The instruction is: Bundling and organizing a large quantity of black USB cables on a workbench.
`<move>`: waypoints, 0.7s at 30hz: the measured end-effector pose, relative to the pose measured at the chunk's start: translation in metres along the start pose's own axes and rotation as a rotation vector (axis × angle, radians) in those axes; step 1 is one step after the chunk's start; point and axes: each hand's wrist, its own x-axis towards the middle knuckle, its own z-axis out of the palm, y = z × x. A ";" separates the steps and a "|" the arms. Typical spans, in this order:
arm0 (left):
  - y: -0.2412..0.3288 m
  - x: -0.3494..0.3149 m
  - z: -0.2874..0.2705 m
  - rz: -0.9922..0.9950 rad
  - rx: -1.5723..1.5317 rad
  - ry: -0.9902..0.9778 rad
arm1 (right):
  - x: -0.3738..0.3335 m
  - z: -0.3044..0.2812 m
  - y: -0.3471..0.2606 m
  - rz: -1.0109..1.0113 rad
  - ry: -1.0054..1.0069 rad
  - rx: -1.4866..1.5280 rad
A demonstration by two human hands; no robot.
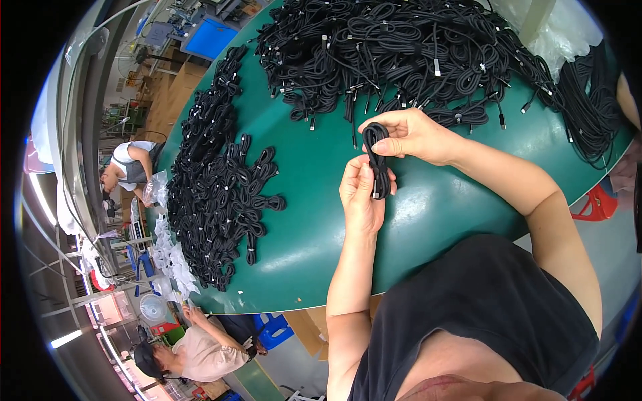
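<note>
A black cable (377,160), coiled into a narrow bundle, is held upright between my two hands above the green table. My left hand (361,194) grips its lower end, thumb in front, near a small plug with a metal tip. Thumb and fingers of my right hand (414,137) pinch the upper loops. Just beyond my hands lies a big heap of loosely coiled black cables (394,53), with several plugs hanging toward me. To the left, a long pile of tightly bundled cables (214,207) spreads along the table.
The green table (301,240) curves around in front of me. Long black cables (588,107) hang at its right edge, beside clear plastic wrap (568,33). White plastic bags (174,257) lie at the far left, where two people work. A red stool (595,204) stands at right.
</note>
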 end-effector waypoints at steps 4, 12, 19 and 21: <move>0.003 -0.002 0.010 -0.046 0.066 0.006 | 0.000 0.000 -0.001 -0.017 0.146 -0.052; 0.003 0.002 0.001 -0.068 0.245 0.100 | 0.002 -0.001 0.010 -0.067 0.147 -0.002; 0.002 0.002 -0.003 -0.038 0.385 0.092 | 0.005 -0.012 0.004 0.017 0.136 -0.131; 0.000 0.000 -0.001 -0.007 0.501 0.063 | 0.004 -0.010 0.007 0.042 0.204 -0.154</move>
